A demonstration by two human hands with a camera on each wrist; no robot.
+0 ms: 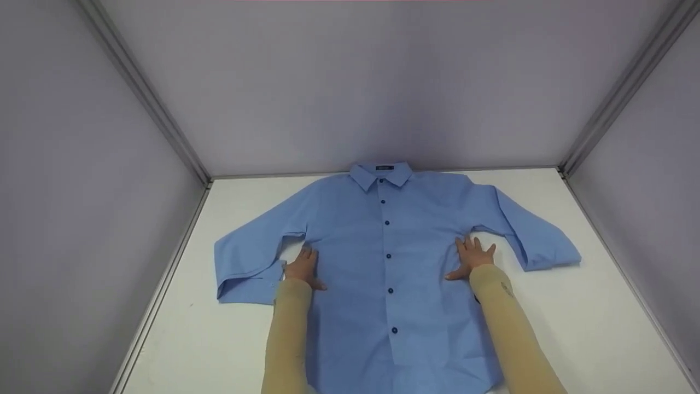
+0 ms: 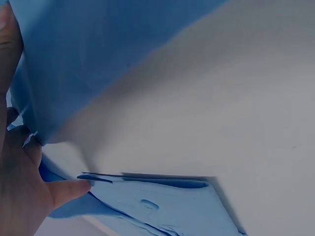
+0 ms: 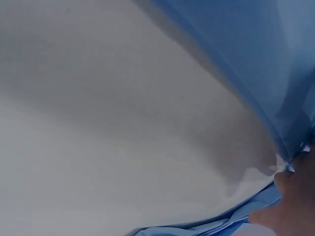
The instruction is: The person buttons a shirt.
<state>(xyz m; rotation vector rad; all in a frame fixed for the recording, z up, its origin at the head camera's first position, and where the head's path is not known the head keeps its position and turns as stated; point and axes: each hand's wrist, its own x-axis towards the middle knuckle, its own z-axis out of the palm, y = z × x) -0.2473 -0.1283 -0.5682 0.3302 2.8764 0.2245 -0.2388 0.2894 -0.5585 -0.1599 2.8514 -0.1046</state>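
Note:
A light blue long-sleeved button shirt [image 1: 355,262] lies front up and spread out, its collar at the far end and dark buttons down the middle. My left hand [image 1: 302,268] rests at the shirt's left side just below the armpit, thumb stretched inward over the cloth. On the opposite side, my right hand [image 1: 471,257] touches the side edge below the armpit with its fingers spread. In the left wrist view, the hand [image 2: 24,182] has its fingertips right at the cloth edge. The right wrist view shows part of the hand [image 3: 290,201] beside the shirt's edge.
The left sleeve [image 1: 246,262] bends back toward the body, its cuff near the left forearm. The right sleeve [image 1: 536,235] angles outward, also folded. A white table [image 1: 590,339] lies beneath, with grey walls [image 1: 383,82] at the back and both sides.

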